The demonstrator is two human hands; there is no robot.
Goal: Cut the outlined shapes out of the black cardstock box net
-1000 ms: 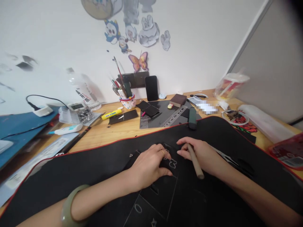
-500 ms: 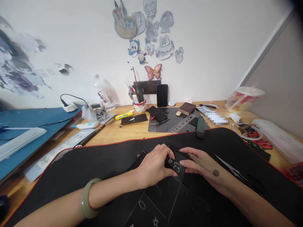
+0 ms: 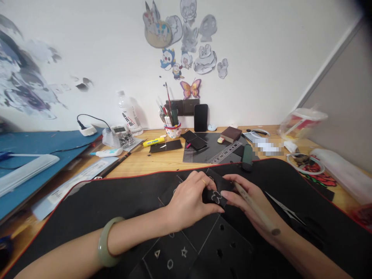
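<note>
My left hand [image 3: 186, 201] wears a ring and a green bangle, and its fingers and thumb close around a piece of black paper [image 3: 216, 197] with a rounded white outline on it. My right hand [image 3: 252, 197] pinches the right edge of that paper. It also holds a slim beige-handled tool [image 3: 257, 209], whose tip is hidden. Beneath both hands spreads black paper ruled with white lines [image 3: 174, 248], bearing small outlines such as a star, a triangle and a hexagon. Several small cut-out holes show on its right part.
Scissors [image 3: 286, 207] lie on the black mat [image 3: 122, 197], right of my right hand. A dark green object [image 3: 247, 157] rests at the mat's far edge. Behind are a stencil ruler [image 3: 226, 152], a pen cup [image 3: 172, 130], a phone [image 3: 200, 117] and a glue stick [image 3: 154, 142].
The paper in my hands has been turned and tilted up. The tool's rear end has swung down toward me. More outlines and the holes now show on the paper below.
</note>
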